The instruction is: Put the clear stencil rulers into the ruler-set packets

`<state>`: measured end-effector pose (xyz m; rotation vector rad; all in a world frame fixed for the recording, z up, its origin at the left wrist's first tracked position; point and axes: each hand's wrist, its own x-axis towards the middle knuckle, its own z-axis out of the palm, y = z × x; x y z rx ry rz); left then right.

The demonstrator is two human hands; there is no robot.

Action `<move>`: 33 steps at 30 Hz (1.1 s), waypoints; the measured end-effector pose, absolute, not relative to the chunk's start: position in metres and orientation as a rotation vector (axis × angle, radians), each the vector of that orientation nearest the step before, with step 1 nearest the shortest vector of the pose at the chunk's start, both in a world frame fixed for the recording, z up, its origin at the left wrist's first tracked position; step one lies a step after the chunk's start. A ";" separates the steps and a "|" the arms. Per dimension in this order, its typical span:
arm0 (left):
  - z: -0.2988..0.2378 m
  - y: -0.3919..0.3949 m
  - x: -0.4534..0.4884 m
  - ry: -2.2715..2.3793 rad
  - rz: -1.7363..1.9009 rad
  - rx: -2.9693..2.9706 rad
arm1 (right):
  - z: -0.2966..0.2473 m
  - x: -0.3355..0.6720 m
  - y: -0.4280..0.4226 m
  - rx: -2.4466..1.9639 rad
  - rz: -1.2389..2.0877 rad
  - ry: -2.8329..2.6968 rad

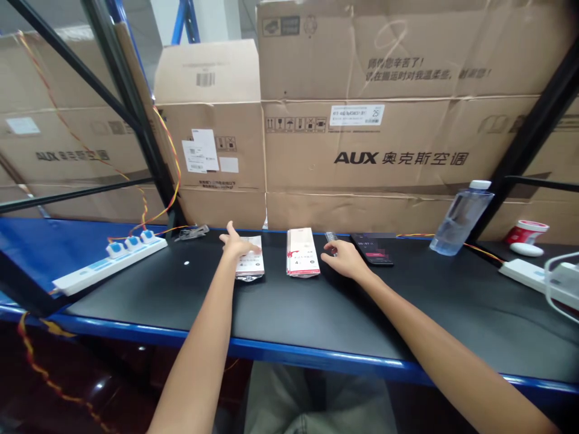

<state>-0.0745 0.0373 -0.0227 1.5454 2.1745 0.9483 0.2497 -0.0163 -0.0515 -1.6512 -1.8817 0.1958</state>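
My left hand (237, 246) rests over the left stack of white printed card packs (251, 263), fingers spread and part of the stack hidden beneath them. Clear plastic shows at that stack's front edge. Beside it, in the middle of the black tabletop, lies another stack of white and red printed card packs (303, 253), touched by neither hand. Just right of this second stack is my right hand (347, 259), fingers bent and tips apart. A small shiny, clear-looking item (332, 237) lies at its fingertips; its kind is unclear.
A phone (374, 250) lies right of my right hand. Farther right stand a water bottle (461, 218) and a red and white tub (527, 232). Power strips sit left (111, 262) and right (525, 274). Large cardboard boxes (398, 138) wall off the back.
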 end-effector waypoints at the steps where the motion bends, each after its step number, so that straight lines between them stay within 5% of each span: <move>1: -0.022 0.037 -0.075 2.143 1.011 1.491 | -0.052 0.250 -0.016 -1.647 0.193 -1.881; 11: -0.008 0.026 -0.057 1.535 1.157 1.406 | -0.046 0.242 -0.023 -1.443 0.150 -1.929; 21: 0.011 -0.007 -0.013 0.894 0.726 1.551 | -0.024 0.206 -0.062 -0.833 -0.026 -2.227; 33: 0.011 -0.011 -0.002 0.887 0.512 1.645 | -0.024 0.200 -0.069 -0.692 0.051 -2.395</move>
